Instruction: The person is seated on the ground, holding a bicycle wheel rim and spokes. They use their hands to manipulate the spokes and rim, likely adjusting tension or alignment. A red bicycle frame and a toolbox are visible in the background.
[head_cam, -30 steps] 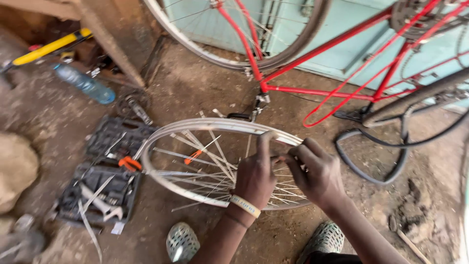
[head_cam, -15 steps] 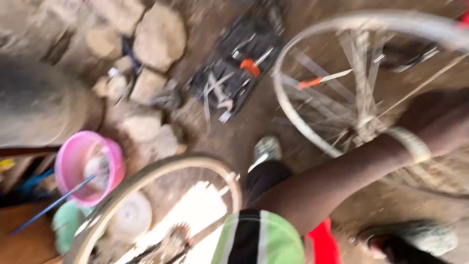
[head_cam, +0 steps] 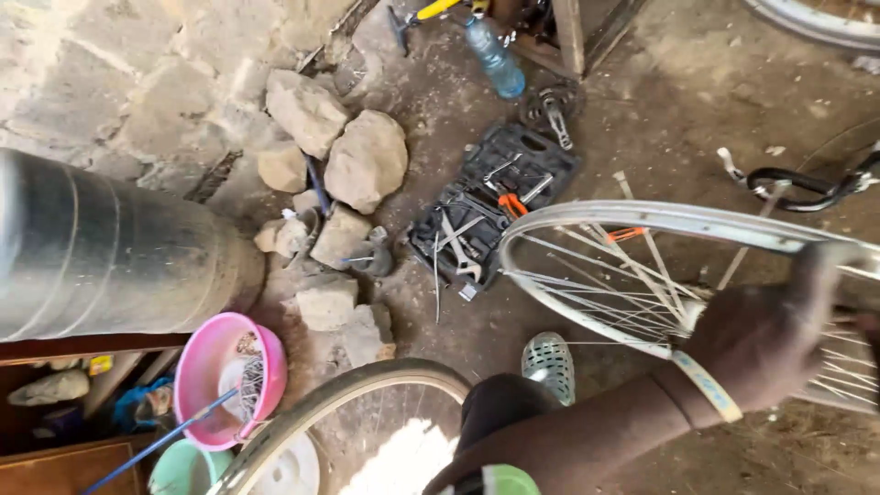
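A bare silver bicycle wheel rim (head_cam: 642, 220) with thin spokes stands tilted over the dirt floor at the right. My left hand (head_cam: 770, 335), with a pale wristband, is closed over the rim's near edge; it is blurred. Only a dark sliver at the right edge, which may be my right hand (head_cam: 873, 335), shows beside it, and its grip is hidden. An orange-handled tool (head_cam: 626, 234) lies on the ground behind the spokes. My foot in a grey perforated clog (head_cam: 549, 365) rests below the rim.
An open black tool case (head_cam: 495, 197) with spanners lies left of the rim, a blue plastic bottle (head_cam: 495, 60) beyond it. Rocks (head_cam: 367, 160), a metal drum (head_cam: 110, 247), a pink bowl (head_cam: 229, 376) and a tyred wheel (head_cam: 348, 390) fill the left.
The view has swung away from the red bicycle frame toward the rocks, drum and bowls. My left hand stays on the rim; my right hand has slid almost out of view.
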